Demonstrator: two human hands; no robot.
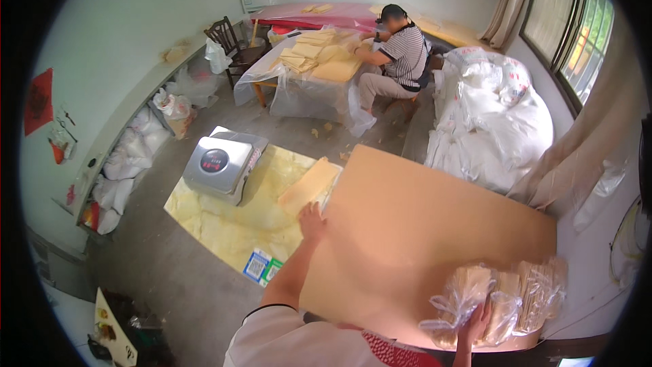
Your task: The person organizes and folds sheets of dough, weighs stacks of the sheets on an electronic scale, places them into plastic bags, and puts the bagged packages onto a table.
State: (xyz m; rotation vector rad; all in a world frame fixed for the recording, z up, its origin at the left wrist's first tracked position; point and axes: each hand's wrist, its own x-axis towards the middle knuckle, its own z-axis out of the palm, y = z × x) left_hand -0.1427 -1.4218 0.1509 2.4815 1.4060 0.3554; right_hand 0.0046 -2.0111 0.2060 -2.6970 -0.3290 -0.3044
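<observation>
My left hand [312, 221] is open at the left edge of a brown board tabletop [414, 224], its fingers near a flat, pale yellow sheet [310, 183] that lies on a marbled yellow table [234, 221]. At the lower right, my right hand [478, 319] rests with its fingers stretched against a clear plastic bag of flat yellowish sheets [468, 289]. More bagged bundles [538, 292] stand in a row to the right of it. Part of the right hand's grip is hidden by the plastic.
A silver scale [221, 163] stands on the marbled table. Farther back, a person [402, 51] sits handling yellow sheets at a plastic-covered table [305, 98]. White sacks [485, 119] are piled along the right wall. A dark wooden chair [227, 41] stands at the back left.
</observation>
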